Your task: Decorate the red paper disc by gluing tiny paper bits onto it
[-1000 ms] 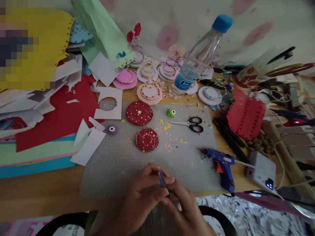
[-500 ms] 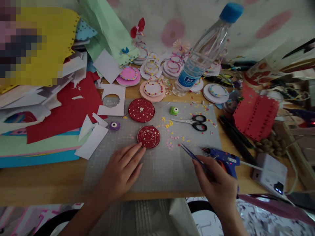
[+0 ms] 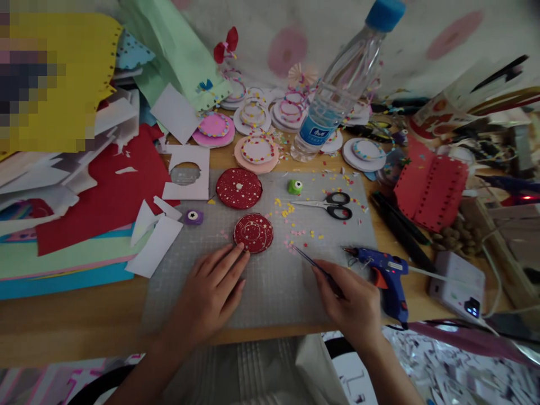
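Note:
My left hand (image 3: 211, 292) lies flat on the grey cutting mat (image 3: 270, 287), fingers spread, fingertips touching the lower edge of a red star-speckled paper disc (image 3: 253, 232). My right hand (image 3: 348, 304) is closed on thin tweezers (image 3: 310, 262), whose tip points up-left at small pink confetti bits (image 3: 292, 246) on the mat, right of the disc. A second red disc (image 3: 238, 188) lies farther back.
Black scissors (image 3: 331, 205), a green punch (image 3: 295, 186) and a purple punch (image 3: 193, 216) lie on the mat. A blue glue gun (image 3: 386, 275) rests right of my right hand. A water bottle (image 3: 337, 90), decorated discs (image 3: 257, 152) and stacked coloured paper (image 3: 84, 185) crowd the back and left.
My hands, joined near the table edge on the tweezers a second ago, have parted. The left went flat beside the red disc; the right moved the tweezers leftward toward the confetti.

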{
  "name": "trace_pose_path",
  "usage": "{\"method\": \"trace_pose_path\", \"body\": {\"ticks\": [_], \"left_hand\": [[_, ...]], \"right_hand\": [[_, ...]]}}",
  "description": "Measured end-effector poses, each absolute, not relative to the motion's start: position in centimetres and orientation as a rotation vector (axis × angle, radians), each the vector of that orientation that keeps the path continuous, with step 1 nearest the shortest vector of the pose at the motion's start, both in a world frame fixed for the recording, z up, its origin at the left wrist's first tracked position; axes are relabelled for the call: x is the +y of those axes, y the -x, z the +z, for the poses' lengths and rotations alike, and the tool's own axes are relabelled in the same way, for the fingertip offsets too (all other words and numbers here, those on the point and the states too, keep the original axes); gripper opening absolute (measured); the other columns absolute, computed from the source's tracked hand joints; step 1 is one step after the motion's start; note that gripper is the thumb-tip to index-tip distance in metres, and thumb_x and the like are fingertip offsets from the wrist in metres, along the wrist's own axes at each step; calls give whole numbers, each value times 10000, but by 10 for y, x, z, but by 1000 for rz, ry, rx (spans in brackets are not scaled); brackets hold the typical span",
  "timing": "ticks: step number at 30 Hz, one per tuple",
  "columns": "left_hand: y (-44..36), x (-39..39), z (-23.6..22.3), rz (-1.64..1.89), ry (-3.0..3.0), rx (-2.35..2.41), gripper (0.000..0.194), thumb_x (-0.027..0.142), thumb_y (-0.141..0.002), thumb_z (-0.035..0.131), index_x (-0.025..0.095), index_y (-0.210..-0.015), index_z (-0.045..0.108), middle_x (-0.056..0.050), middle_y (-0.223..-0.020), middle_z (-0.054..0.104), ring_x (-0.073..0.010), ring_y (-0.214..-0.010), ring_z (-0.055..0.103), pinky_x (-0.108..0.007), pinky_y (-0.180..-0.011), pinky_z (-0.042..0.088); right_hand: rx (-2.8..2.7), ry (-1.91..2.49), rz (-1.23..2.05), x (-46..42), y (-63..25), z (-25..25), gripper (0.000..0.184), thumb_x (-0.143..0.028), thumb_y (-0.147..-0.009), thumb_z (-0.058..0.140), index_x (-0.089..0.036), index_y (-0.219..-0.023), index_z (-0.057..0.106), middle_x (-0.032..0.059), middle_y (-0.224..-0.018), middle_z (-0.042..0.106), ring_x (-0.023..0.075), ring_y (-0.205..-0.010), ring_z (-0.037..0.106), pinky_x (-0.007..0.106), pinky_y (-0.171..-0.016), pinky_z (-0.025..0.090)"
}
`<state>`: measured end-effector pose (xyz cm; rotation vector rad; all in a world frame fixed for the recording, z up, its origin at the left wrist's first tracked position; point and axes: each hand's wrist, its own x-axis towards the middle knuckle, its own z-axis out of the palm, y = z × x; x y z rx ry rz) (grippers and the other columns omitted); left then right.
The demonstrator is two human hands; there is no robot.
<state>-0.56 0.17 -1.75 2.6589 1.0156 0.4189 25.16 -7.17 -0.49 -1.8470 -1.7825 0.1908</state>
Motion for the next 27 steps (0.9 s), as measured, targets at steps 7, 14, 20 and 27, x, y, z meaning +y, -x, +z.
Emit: {"method": "trace_pose_path", "body": {"ticks": [7, 14, 20, 27], "left_hand": [[9, 2, -16, 505, -2553, 965, 537, 120, -903, 523, 130, -1422, 388, -141, -1397, 525, -275, -1315, 429, -458, -1062, 373], [18, -4, -12, 831, -2283, 1042, 403, 35, -878, 513, 149, -1264, 538, -127, -1248, 572, -227, -1158, 536, -390, -990, 441], [4, -19, 1, 920, -2009, 1074, 318, 29, -887, 511, 190, -1148, 595, -46, -1013, 645, -137, -934, 614, -247, -828, 496], [-40, -24, 12, 795, -1444, 1102, 163, 216, -925, 519, 197, -1046, 627, 6, -759, 648, -93, -598, 605, -212, -594, 509]], "right_hand": [[-1821, 1837, 212, -71, -253, -6, 85, -179, -868, 616, -157, -917, 682, 1, -641, 655, 113, -522, 591, 226, -510, 435], [-1620, 1838, 286, -73, -252, 6, 61, -197, -857, 636, -176, -881, 689, -12, -654, 682, 90, -502, 599, 177, -483, 441], [-1389, 1923, 382, -74, -250, 13, 94, -266, -833, 672, -181, -815, 709, -15, -641, 690, 101, -513, 601, 161, -467, 447], [-1259, 1907, 526, -74, -252, 19, 126, -299, -797, 685, -188, -758, 730, 11, -691, 721, 153, -615, 666, 188, -542, 512]]}}
